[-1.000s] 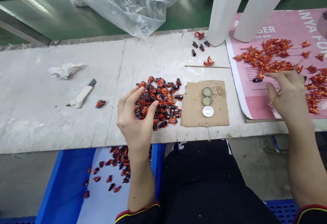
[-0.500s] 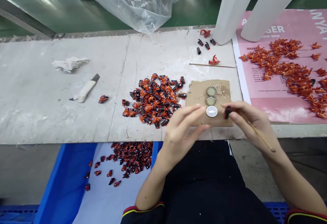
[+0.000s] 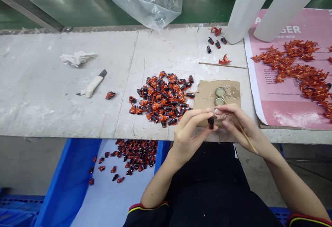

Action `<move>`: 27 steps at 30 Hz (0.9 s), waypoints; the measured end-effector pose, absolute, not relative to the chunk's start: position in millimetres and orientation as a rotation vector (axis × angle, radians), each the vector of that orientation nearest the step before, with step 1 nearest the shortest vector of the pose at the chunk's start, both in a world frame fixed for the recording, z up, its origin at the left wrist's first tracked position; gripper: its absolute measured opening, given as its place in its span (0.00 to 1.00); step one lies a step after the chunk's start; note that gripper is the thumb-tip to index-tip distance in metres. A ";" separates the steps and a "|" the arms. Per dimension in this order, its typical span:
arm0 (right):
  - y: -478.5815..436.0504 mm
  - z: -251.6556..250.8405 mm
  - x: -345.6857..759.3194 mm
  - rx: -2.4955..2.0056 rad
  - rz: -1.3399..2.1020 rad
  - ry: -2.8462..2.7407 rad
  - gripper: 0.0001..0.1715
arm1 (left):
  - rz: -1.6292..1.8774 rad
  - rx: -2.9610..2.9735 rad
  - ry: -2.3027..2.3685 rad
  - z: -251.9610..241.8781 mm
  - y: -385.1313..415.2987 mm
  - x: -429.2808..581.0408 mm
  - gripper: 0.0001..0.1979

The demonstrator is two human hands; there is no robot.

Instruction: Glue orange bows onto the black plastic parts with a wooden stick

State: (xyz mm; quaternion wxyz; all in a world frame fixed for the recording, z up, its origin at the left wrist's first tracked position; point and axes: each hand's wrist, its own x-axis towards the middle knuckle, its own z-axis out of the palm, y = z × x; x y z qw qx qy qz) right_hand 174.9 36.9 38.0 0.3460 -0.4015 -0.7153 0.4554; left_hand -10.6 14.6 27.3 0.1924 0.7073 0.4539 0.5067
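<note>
Head cam: L hand [image 3: 188, 134] pinches dark piece [image 3: 211, 122]; R hand [image 3: 240, 125] holds stick [image 3: 252, 146] alongside.

pile of pieces [image 3: 163, 97] lies left of cardboard [image 3: 204, 95]; knife [image 3: 93, 83] farther left.

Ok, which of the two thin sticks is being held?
The slanted stick in the right hand; the left hand pinches a dark piece. The other stick lies flat farther back beside a red piece, untouched.

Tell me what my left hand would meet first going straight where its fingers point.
Probably the right hand's fingers, just past the small black piece the left hand pinches; depth unclear.
</note>
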 end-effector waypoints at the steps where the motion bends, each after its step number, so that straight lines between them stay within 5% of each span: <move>1: 37.2 36.3 177.6 -1.053 1.114 -1.873 0.15 | 1.415 1.942 1.299 25.1 13.6 -11.7 0.16; 12: 45.1 14.1 183.4 -1.006 0.934 -1.522 0.28 | 1.337 1.730 1.320 9.3 6.2 -8.7 0.13; 16: 45.0 13.4 179.8 -1.021 0.817 -1.495 0.17 | 1.332 1.742 1.327 7.1 7.0 -8.3 0.13; 22: 42.1 7.6 180.1 -0.950 0.616 -1.559 0.23 | 1.325 1.757 1.310 6.2 6.5 -8.9 0.13; 27: 41.0 7.6 179.4 -1.026 0.643 -1.529 0.15 | 1.319 1.777 1.319 7.8 7.4 -7.2 0.13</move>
